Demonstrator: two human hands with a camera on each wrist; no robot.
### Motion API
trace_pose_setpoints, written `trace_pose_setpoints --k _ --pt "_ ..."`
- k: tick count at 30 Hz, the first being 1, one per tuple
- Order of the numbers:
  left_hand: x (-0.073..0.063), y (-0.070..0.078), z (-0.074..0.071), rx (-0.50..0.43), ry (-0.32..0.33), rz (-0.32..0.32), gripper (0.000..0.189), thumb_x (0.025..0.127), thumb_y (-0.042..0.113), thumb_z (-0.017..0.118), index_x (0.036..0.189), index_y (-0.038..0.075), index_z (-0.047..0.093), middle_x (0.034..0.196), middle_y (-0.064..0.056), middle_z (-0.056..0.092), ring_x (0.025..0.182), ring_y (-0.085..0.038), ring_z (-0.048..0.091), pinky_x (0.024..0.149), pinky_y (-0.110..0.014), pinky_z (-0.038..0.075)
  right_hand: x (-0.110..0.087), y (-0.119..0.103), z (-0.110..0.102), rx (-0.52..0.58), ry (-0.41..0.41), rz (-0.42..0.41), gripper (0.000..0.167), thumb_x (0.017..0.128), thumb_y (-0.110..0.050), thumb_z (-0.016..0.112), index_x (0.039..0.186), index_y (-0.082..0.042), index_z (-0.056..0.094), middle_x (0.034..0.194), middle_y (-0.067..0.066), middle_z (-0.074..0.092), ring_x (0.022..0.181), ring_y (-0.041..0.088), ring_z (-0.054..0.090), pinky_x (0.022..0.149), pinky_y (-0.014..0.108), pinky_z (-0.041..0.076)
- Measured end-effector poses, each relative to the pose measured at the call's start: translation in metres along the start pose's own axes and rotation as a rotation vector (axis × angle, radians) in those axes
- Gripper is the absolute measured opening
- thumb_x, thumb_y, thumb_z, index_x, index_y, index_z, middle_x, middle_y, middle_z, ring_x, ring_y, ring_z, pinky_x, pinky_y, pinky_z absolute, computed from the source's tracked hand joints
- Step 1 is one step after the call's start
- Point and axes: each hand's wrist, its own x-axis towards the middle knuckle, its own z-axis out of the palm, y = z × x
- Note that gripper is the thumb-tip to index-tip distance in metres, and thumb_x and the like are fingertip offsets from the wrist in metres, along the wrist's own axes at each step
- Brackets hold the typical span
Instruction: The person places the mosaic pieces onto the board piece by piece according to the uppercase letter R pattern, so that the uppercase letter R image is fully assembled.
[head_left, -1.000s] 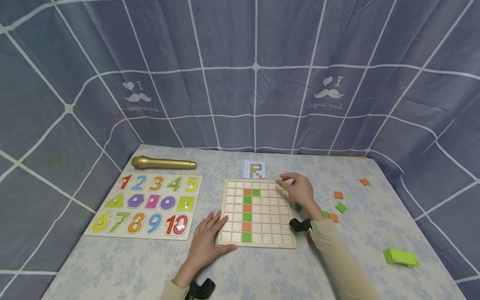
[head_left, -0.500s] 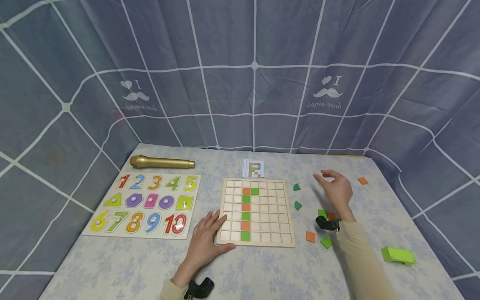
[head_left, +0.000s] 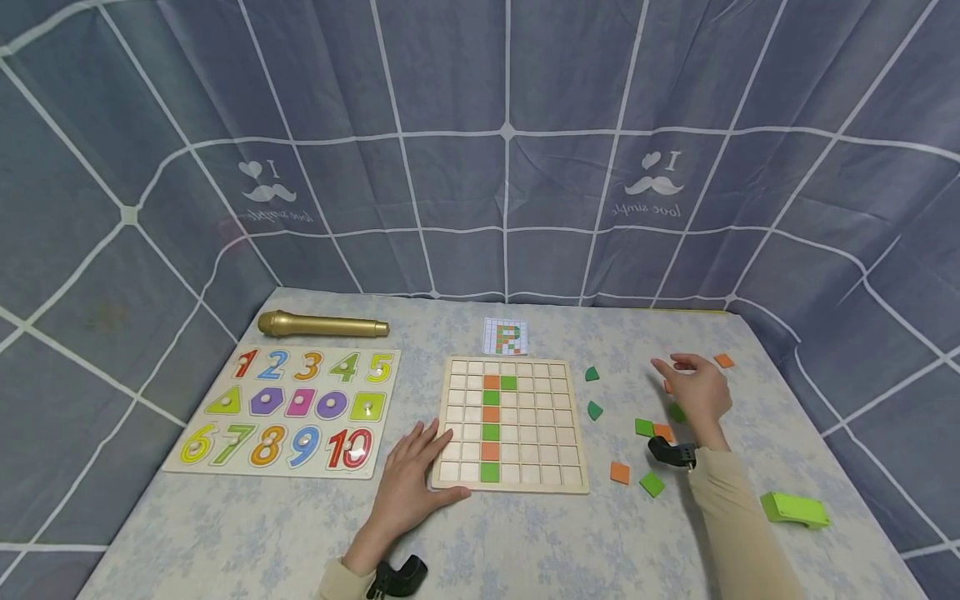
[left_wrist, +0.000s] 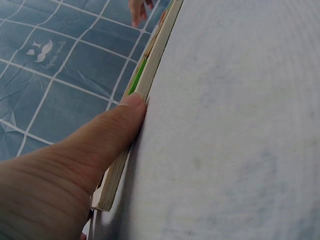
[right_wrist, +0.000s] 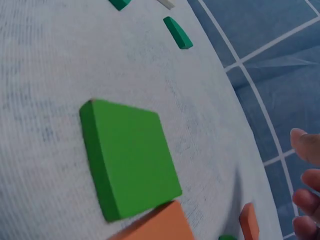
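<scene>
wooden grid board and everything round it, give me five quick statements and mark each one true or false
1. The left hand touches the wooden grid board. True.
2. The right hand is pressing a tile into the board. False: it is off to the board's right, above the loose tiles.
3. The filled column of tiles alternates orange and green. True.
4. The gold microphone lies on the near side of the number puzzle. False: it lies beyond the puzzle's far edge.
5. The small pattern card lies just past the board's far edge. True.
</scene>
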Motion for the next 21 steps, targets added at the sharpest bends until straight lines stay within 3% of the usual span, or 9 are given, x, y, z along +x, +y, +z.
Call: trace_pose_setpoints --k 5,14,21 --pt "0.0 0.0 0.0 -0.002 -0.003 -0.003 0.088 0.064 0.052 0.082 0.136 0.009 0.054 0.147 -0.012 0.038 0.139 -0.033 0.023 0.11 -0.051 0.015 -0.001 0.004 -0.001 -0.026 -0.035 0.043 0.054 0.082 -0.046 0.071 0.116 -0.003 0.067 0.105 0.015 0.066 0.082 0.031 0.061 0.053 0.034 0.04" --pt "0.001 0.001 -0.001 -0.005 -0.007 -0.008 0.086 0.065 0.052 0.082 0.135 0.01 0.054 0.147 -0.013 0.038 0.138 -0.034 0.023 0.109 -0.053 0.017 -0.002 0.011 0.0 -0.034 -0.071 0.098 0.044 0.083 -0.034 0.073 0.108 0.001 0.066 0.091 0.015 0.063 0.074 0.028 0.057 0.056 0.035 0.038" --pt "0.001 0.002 -0.001 -0.005 -0.009 -0.013 0.086 0.065 0.051 0.082 0.135 0.01 0.055 0.147 -0.012 0.038 0.138 -0.035 0.023 0.108 -0.055 0.017 -0.003 0.019 0.002 -0.047 -0.11 0.109 0.044 0.083 -0.035 0.072 0.106 0.002 0.064 0.097 0.018 0.064 0.078 0.031 0.057 0.059 0.038 0.039"
